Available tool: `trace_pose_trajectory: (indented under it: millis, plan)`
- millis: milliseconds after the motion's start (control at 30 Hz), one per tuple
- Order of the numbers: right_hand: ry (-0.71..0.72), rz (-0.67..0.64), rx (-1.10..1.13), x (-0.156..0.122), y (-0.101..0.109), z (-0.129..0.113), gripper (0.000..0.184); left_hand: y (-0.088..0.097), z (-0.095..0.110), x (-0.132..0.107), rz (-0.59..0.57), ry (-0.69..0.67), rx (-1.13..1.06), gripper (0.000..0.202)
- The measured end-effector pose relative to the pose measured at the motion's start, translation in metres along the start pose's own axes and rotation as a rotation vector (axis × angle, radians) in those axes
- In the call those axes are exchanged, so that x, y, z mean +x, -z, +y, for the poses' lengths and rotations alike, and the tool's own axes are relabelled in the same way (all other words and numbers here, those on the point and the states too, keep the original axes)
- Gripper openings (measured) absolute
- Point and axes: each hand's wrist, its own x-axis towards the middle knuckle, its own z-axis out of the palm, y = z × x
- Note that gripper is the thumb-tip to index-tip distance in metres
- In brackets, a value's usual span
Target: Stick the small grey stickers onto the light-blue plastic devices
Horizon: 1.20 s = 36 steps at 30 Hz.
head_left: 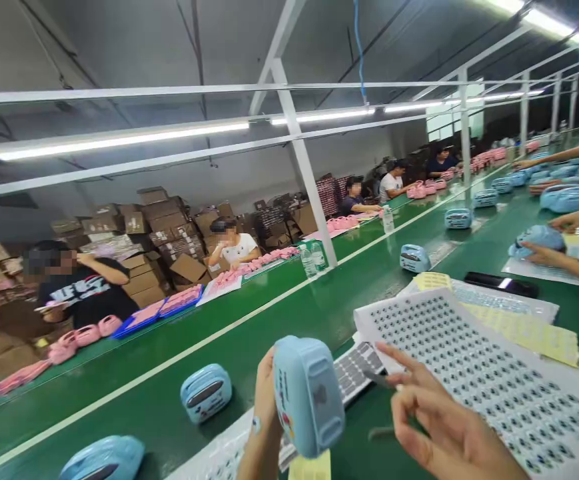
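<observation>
My left hand (265,407) grips a light-blue plastic device (308,395) and holds it upright over the green belt, its back face turned toward me. My right hand (434,420) hovers just right of the device, fingers curled, pinching a thin dark tool (378,379) between thumb and forefinger. The tool's tip points toward the device. Under my right hand lies a white sticker sheet (484,367) covered with several small dark round stickers.
Several light-blue devices (206,392) ride the green conveyor belt (319,300). Yellow sticker sheets (529,330) and a black phone (502,284) lie to the right. Other people's arms reach in at right; seated workers handle pink devices (86,333) across the belt. Cardboard boxes are stacked behind.
</observation>
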Motion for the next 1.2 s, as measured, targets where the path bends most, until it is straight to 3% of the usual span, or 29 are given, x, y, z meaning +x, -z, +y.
trace_pose_trajectory:
  millis: [167,333,533,967,1200]
  plan:
    - [0.096,-0.154,-0.325,0.022,-0.026,-0.045,0.017,0.027,0.011,-0.019,-0.049,-0.015,-0.194,0.044]
    - [0.071,-0.1,-0.41,0.023,-0.038,-0.054,0.027,0.038,0.013,-0.016,-0.086,-0.079,-0.25,0.051]
    - [0.042,-0.049,-0.376,0.021,-0.055,-0.071,0.018,0.039,0.009,-0.018,-0.133,-0.098,-0.275,0.046]
    - [0.274,0.074,-0.483,0.003,-0.062,-0.077,0.013,0.046,0.019,-0.03,-0.092,-0.095,-0.256,0.043]
    - [0.195,0.052,-0.433,0.0,-0.058,-0.069,0.011,0.051,0.017,-0.035,-0.027,-0.147,-0.236,0.04]
